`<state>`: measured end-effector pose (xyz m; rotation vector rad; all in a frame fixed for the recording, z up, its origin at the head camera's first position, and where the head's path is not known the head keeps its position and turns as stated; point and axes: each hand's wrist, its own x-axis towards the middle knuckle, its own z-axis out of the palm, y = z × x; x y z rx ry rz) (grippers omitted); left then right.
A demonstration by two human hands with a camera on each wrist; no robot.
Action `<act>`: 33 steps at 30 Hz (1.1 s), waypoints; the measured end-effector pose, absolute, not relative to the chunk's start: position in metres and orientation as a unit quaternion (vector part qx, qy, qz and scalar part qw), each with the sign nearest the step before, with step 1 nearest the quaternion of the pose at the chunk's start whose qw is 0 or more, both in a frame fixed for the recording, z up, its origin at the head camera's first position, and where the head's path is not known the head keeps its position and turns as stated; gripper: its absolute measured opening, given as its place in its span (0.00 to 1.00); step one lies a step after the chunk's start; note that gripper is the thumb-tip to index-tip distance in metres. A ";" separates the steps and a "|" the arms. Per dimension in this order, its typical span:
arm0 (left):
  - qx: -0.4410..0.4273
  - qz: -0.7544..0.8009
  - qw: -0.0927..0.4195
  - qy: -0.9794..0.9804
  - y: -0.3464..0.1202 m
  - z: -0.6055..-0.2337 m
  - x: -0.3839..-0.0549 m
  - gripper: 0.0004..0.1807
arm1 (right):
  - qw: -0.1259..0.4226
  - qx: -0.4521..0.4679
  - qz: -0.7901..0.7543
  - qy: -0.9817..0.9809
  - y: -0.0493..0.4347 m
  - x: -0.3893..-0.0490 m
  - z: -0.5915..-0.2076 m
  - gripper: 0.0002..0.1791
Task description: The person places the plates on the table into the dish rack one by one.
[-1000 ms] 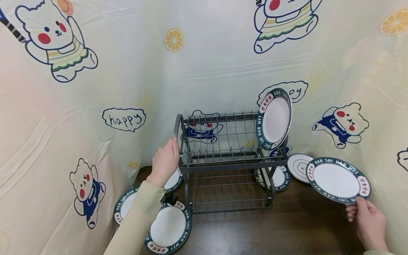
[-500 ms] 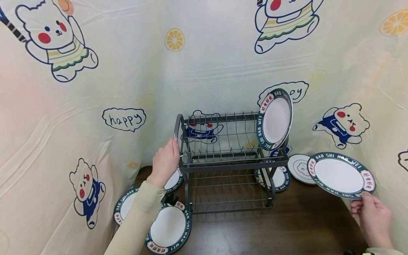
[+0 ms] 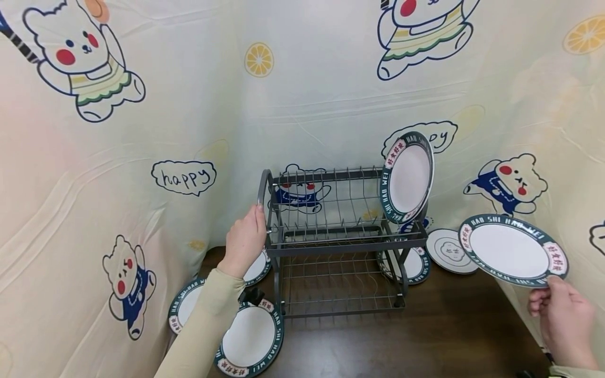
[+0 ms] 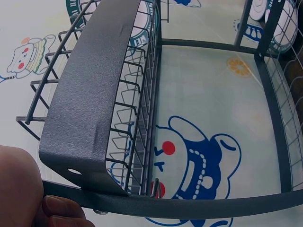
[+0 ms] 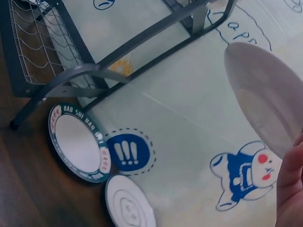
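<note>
My left hand [image 3: 247,240] grips the left side frame of a dark two-tier dish rack [image 3: 345,245]; in the left wrist view, curled fingers [image 4: 61,208] wrap the frame's bar. At the right, my right hand [image 3: 564,320] pinches the near rim of a white plate with a green lettered border [image 3: 510,249], held tilted above the table. Its pale underside shows in the right wrist view, where the hand is partly cut off. A similar plate [image 3: 408,178] stands upright in the upper tier's right end.
Behind the rack's right leg lies a green-rimmed plate [image 3: 416,265], beside a white plate with a line drawing [image 3: 449,251]. More green-rimmed plates, including a front plate [image 3: 249,336], lie left on the brown table [image 3: 350,346]. A printed cloth [image 3: 307,105] surrounds the table.
My right hand has moved right and slightly up with its plate, uncovering more of the line-drawing plate behind. The left hand and the rack have stayed in place.
</note>
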<state>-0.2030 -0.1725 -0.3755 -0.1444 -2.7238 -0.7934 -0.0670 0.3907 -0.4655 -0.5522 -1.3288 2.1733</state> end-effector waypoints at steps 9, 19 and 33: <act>-0.050 -0.281 0.148 -0.947 -0.172 -0.376 -0.203 0.21 | 0.286 -0.182 0.809 -0.481 0.384 -0.067 -0.445 0.25; -0.052 -0.280 0.150 -0.947 -0.172 -0.375 -0.202 0.20 | 0.289 -0.112 0.837 -0.451 0.382 -0.067 -0.427 0.26; -0.052 -0.281 0.153 -0.946 -0.172 -0.375 -0.203 0.20 | 0.281 -0.017 0.843 -0.458 0.379 -0.074 -0.403 0.31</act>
